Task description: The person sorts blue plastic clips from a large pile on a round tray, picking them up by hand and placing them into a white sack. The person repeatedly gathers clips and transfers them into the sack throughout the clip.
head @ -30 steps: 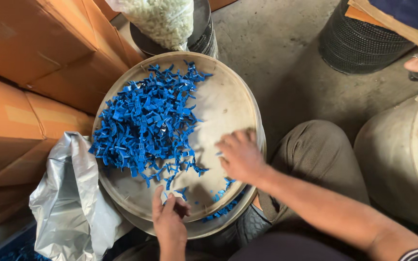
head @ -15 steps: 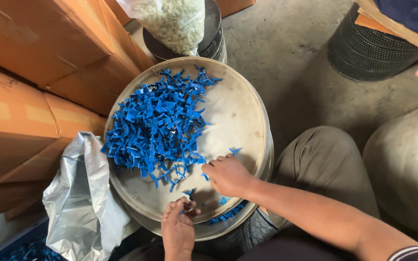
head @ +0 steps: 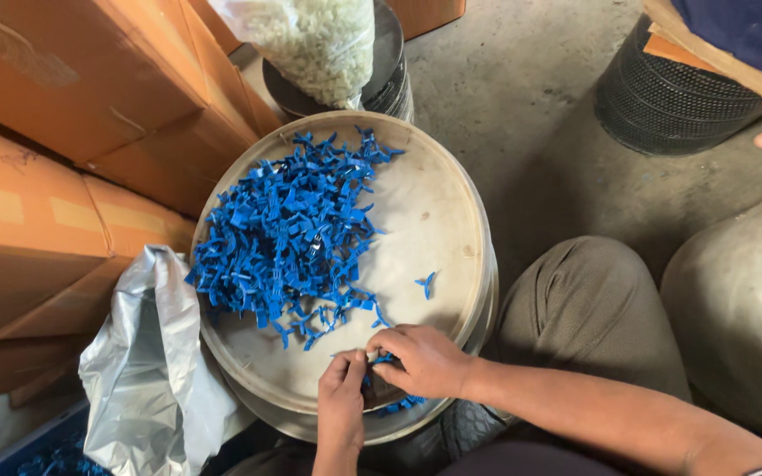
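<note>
Stacked orange cardboard boxes [head: 63, 176] are seen along the left, with a crumpled silver plastic bag [head: 147, 370] below them. A round, pale metal tray [head: 438, 220] is set beside the boxes, and a heap of blue plastic clips [head: 288, 234] is spread over its left half. One stray blue clip [head: 426, 283] is left apart, toward the right rim. At the tray's near edge, just below the heap, the right hand [head: 425, 361] and the left hand [head: 341, 397] are brought together, fingertips touching. A small blue clip piece [head: 381, 359] is pinched between them by curled fingers; the exact grip of each hand cannot be told.
</note>
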